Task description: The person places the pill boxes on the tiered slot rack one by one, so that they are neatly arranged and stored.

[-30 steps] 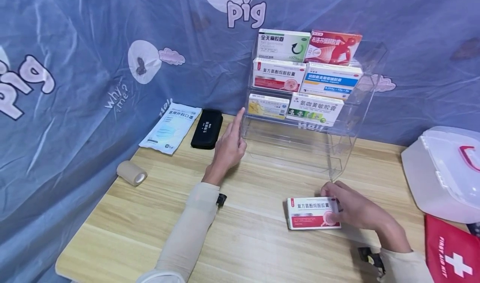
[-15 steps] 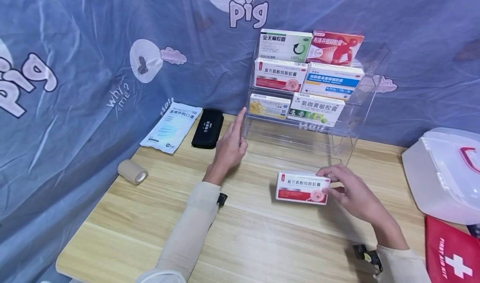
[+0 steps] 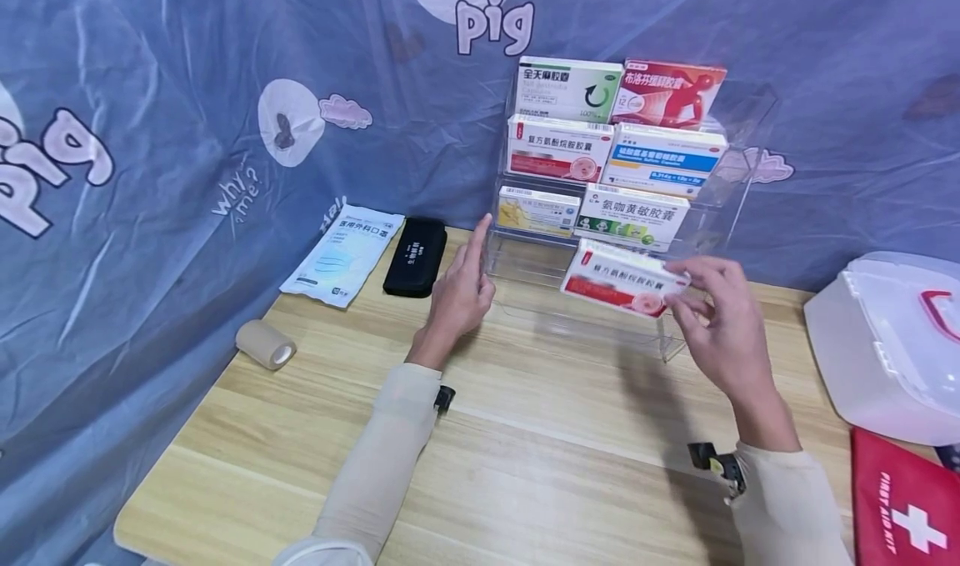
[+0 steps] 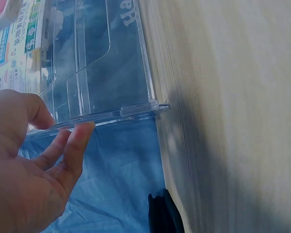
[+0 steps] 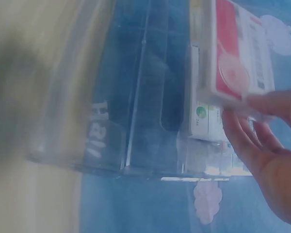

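My right hand (image 3: 723, 328) pinches the right end of a white-and-red medicine box (image 3: 621, 277) between thumb and fingers. The box is held tilted, raised off the table, in front of the lower part of a clear display rack (image 3: 525, 262). In the right wrist view the medicine box (image 5: 233, 60) overlaps boxes standing on the rack. At the rack's left side, my left hand (image 3: 459, 295) holds the edge of the side panel. The left wrist view shows the thumb and fingers of this hand (image 4: 34, 170) on either side of that clear panel (image 4: 106, 116).
Several medicine boxes fill the rack's upper tiers, among them a green-and-white box (image 3: 633, 217) just above the held one. To the left lie a mask packet (image 3: 341, 256), a black case (image 3: 415, 257) and a bandage roll (image 3: 265, 345). A white bin (image 3: 885, 341) and red first-aid pouch (image 3: 903, 499) are right.
My right hand has lifted the medicine box from low over the table, up and away from me to the rack's lower front, and tilted it. The left hand stays at the rack's side.
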A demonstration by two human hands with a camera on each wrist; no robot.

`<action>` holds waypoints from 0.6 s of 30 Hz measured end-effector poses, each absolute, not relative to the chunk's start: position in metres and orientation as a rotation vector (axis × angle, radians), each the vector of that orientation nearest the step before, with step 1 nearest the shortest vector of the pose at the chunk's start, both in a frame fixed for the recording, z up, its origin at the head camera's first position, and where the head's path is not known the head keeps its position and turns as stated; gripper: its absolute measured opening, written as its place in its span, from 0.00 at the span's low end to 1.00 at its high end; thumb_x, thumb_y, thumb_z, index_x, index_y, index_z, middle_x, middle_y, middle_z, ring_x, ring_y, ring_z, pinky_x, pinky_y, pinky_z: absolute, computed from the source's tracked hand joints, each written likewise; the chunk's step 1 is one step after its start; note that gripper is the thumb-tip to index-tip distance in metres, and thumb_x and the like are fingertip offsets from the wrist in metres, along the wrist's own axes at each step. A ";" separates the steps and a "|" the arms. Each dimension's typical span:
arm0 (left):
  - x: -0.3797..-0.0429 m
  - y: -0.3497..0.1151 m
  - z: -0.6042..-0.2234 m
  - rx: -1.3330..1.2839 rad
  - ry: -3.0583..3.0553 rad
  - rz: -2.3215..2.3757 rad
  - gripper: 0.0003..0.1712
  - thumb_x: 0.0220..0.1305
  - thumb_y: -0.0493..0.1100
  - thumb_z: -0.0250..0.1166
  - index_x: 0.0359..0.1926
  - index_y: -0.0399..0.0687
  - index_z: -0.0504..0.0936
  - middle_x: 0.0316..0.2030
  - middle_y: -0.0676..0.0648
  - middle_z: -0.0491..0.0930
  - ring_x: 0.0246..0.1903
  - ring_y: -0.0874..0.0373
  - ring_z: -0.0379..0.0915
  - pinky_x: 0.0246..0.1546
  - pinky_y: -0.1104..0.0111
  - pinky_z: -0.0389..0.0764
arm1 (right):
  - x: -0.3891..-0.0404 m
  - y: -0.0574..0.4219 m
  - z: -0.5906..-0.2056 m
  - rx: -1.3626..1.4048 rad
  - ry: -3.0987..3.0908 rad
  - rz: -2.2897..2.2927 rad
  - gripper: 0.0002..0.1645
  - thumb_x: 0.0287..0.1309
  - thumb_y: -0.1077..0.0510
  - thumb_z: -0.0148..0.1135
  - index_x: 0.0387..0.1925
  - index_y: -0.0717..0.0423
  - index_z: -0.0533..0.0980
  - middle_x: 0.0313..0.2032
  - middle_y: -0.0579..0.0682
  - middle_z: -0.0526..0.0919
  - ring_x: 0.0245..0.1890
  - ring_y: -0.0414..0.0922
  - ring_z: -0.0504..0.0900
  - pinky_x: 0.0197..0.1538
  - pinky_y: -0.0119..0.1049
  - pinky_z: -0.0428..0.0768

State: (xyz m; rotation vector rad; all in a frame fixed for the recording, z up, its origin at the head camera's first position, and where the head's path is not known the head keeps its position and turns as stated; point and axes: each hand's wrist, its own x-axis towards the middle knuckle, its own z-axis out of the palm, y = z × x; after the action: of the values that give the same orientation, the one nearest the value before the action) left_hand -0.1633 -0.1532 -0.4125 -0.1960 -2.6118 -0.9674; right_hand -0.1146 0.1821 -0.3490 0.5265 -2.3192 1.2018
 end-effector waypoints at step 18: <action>-0.164 -0.152 -0.412 -0.204 -2.609 -0.985 0.60 0.65 0.30 0.62 0.87 0.74 0.44 0.64 0.42 0.78 0.39 0.44 0.79 0.36 0.49 0.84 | -0.172 0.129 -0.384 0.521 -2.368 0.955 0.28 0.59 0.80 0.62 0.57 0.58 0.86 0.60 0.68 0.73 0.48 0.60 0.84 0.54 0.27 0.84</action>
State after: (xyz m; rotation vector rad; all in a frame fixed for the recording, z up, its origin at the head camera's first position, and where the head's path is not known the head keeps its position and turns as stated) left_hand -0.1643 -0.1520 -0.4125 -0.2040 -2.6088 -0.9848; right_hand -0.1717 0.1287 -0.3836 0.5213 -2.3676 0.9548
